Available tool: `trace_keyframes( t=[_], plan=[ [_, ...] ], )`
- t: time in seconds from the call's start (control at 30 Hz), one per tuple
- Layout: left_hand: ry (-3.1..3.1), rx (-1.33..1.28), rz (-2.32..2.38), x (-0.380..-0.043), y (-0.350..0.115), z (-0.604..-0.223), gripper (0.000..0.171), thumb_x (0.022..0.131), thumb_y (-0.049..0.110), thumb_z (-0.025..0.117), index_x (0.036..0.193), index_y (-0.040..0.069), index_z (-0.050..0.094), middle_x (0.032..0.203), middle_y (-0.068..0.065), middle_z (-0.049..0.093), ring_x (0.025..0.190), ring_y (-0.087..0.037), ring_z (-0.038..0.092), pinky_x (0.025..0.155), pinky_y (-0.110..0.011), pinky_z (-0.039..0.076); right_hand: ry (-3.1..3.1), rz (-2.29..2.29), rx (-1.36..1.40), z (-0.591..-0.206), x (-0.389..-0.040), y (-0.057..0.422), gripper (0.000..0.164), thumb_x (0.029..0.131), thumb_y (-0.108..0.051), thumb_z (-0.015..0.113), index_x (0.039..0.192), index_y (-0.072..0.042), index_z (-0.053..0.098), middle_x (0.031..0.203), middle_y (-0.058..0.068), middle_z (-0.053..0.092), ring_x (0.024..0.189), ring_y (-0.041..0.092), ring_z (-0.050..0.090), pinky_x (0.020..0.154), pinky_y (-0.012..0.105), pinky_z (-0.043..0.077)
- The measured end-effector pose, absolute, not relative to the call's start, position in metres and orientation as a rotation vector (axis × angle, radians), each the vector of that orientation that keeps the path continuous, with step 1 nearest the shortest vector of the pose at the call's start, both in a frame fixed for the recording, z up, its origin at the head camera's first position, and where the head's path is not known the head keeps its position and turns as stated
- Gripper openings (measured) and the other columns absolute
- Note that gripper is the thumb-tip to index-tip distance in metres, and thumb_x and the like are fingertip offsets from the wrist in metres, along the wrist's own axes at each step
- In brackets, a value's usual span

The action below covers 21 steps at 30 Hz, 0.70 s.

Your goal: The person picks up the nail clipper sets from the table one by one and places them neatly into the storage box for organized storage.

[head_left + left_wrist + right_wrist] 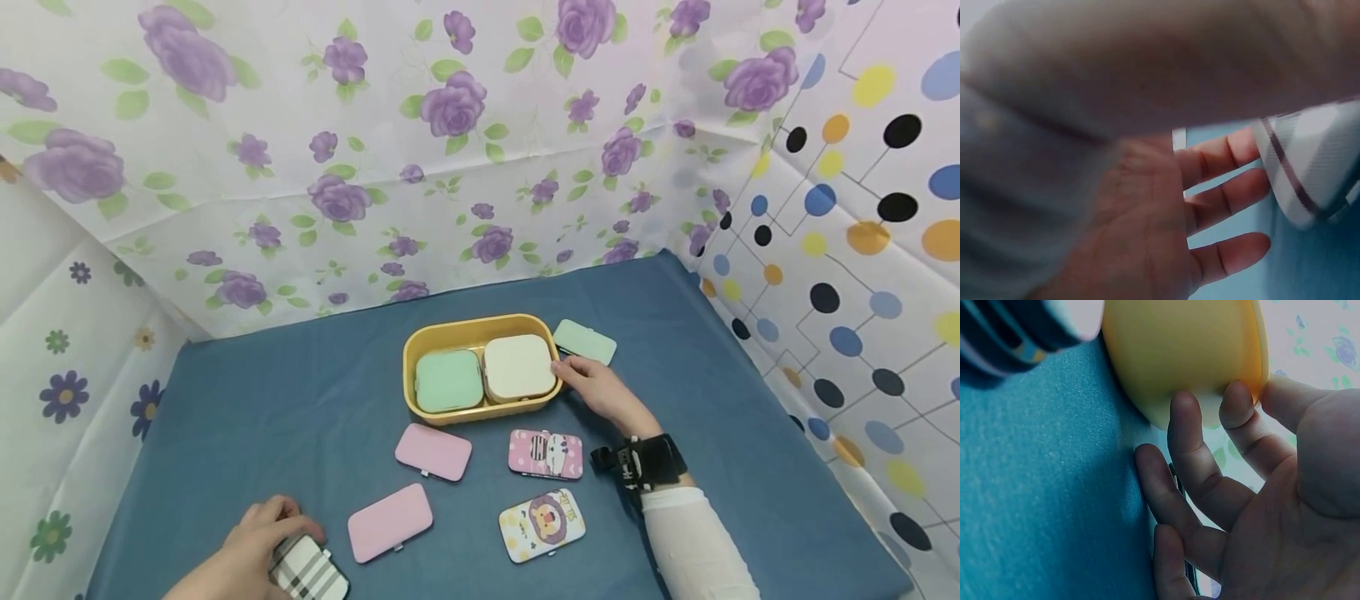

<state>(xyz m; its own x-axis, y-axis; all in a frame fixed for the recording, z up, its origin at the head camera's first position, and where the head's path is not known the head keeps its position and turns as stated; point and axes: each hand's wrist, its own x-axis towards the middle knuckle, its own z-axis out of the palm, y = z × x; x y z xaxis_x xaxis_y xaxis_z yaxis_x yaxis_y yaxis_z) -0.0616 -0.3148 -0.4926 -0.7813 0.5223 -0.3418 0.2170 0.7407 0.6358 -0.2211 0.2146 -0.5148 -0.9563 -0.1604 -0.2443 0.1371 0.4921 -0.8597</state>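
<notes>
My left hand (pixel 258 542) holds a black-and-white plaid flat case (pixel 311 568) by its edges at the front left. In the left wrist view the fingertips touch the side of that plaid case (pixel 1300 156), and the thumb side is blurred. At the right end of a yellow plastic bin (pixel 450 332), my right hand (pixel 600 390) pinches the rim. The right wrist view has the thumb at the rim and fingers (pixel 1186 425) against the outer wall of the bin (pixel 1179 356). Inside the bin sit a mint green rounded-square case (pixel 450 381) and a cream one (pixel 519 367).
Before the bin lie two plain pink flat cases (pixel 433 452), a pink cat-print case (pixel 545 454) and a lion-print case (pixel 542 525). A mint flat case (pixel 585 342) lies behind the right hand. Patterned sheets (pixel 337 200) stand around the blue-covered table (pixel 247 417).
</notes>
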Motion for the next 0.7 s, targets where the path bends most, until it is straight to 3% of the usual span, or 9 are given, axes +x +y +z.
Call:
trace_keyframes(
  t=[0.17, 0.4, 0.7],
  plan=[
    [2.458, 0.617, 0.76, -0.0654, -0.3135, -0.4934, 0.056, 0.064, 0.055, 0.087, 0.102, 0.027, 0.058, 0.104, 0.006, 0.048, 0.086, -0.014, 0.038, 0.066, -0.032, 0.034, 2.438, -1.45, -0.018, -0.5134, -0.2209, 0.2155, 0.049, 0.095, -0.064, 0.05, 0.096, -0.018, 0.066, 0.1, 0.01, 0.058, 0.091, 0.028, 0.052, 0.077, 0.039, 0.035],
    [2.246, 0.43, 0.925, -0.0651, -0.3135, -0.4917, 0.057, 0.069, 0.036, 0.091, 0.102, 0.011, 0.051, 0.09, -0.004, 0.051, 0.077, -0.013, 0.045, 0.062, -0.031, 0.037, 2.421, -1.469, -0.02, -0.5106, -0.2199, 0.2156, 0.047, 0.096, -0.062, 0.051, 0.095, -0.017, 0.065, 0.099, 0.011, 0.057, 0.092, 0.03, 0.053, 0.077, 0.04, 0.035],
    [2.209, 0.543, 0.907, -0.0677, -0.3206, -0.4912, 0.044, 0.072, 0.036, 0.087, 0.102, 0.017, 0.061, 0.093, 0.0, 0.051, 0.077, -0.005, 0.046, 0.065, -0.028, 0.042, 2.436, -1.48, -0.049, -0.5154, -0.2204, 0.216, 0.047, 0.097, -0.061, 0.051, 0.094, -0.016, 0.066, 0.099, 0.008, 0.059, 0.092, 0.029, 0.053, 0.078, 0.04, 0.036]
  ],
)
